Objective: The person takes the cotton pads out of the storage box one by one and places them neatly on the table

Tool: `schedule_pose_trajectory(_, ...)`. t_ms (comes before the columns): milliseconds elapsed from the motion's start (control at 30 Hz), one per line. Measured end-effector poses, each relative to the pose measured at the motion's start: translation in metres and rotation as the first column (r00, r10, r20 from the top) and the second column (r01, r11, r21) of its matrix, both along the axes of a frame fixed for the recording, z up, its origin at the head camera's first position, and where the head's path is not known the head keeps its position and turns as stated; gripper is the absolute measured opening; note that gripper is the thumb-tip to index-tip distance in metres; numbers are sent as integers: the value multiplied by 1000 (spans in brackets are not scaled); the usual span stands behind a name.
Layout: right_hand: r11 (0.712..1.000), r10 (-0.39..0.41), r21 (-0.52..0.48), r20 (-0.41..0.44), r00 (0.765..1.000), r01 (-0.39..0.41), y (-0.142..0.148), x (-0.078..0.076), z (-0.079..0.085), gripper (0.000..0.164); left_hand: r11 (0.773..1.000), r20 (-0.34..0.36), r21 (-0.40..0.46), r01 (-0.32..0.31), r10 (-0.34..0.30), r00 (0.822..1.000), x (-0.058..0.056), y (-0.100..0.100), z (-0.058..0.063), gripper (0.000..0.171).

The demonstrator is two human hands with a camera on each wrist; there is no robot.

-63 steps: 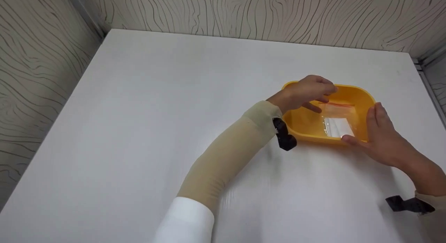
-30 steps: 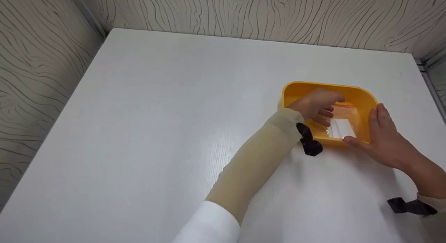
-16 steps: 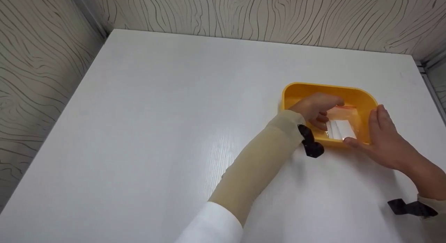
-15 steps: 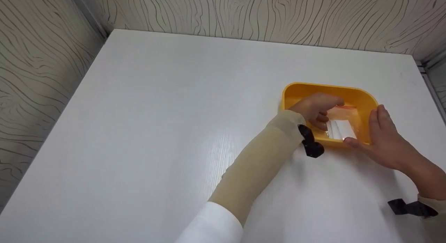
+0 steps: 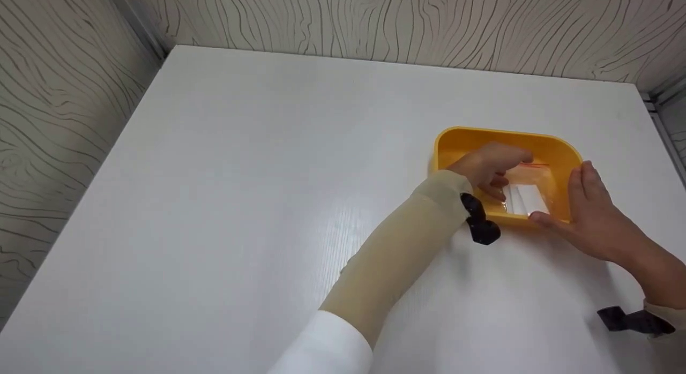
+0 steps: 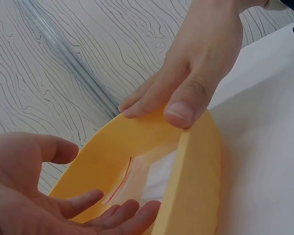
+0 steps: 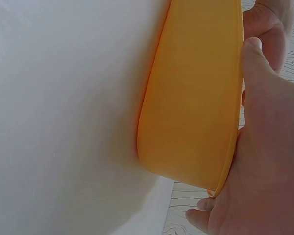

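Note:
A yellow plastic bin [image 5: 552,149] stands on the table. Inside it lies a clear zip bag [image 5: 530,176] with a red seal line and a white flat piece [image 5: 528,200] in its lower part. My left hand [image 5: 490,162] reaches into the bin from the left, its fingers spread and loosely bent beside the bag. In the left wrist view nothing shows between its thumb and fingers [image 6: 137,215]. My right hand [image 5: 595,218] rests on the bin's near right corner. Its thumb lies on the front rim and its straight fingers lie along the right rim.
The white table [image 5: 241,176] extends far to the left of the bin. Patterned panels [image 5: 348,25] rise behind and beside it. A black wrist mount [image 5: 482,224] on the left sleeve hangs just in front of the bin's front wall.
From above the bin's left side, my left hand has moved down and right into it, beside the bag. In the last half second it has barely shifted. The right hand stays on the corner.

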State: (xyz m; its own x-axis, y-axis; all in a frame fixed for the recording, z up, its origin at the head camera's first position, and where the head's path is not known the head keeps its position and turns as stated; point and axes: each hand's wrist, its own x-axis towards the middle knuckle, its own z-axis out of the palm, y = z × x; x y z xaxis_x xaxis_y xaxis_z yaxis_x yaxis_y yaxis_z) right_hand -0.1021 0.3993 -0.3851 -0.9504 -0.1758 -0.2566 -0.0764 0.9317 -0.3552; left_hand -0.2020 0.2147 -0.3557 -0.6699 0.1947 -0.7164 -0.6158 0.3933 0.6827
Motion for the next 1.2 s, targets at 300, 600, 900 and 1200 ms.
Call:
schedule_pose_trajectory(300,1000,-19,12,11,1000,19,0,-1,0,119,1000,23,16,22,-22,1000,4,-4,4,29)
schedule_pose_trajectory(600,1000,-3,-22,-23,1000,3,-1,0,1,118,994,-4,85,70,-70,998,7,-3,7,26)
schedule_pose_trajectory(900,1000,-1,-15,-21,1000,1,-1,-1,-1,118,993,-46,60,103,-101,994,7,-1,9,25)
schedule_pose_trajectory(1200,1000,-14,1,-6,1000,14,-1,-1,-1,117,993,-50,77,86,-82,995,6,4,9,23)
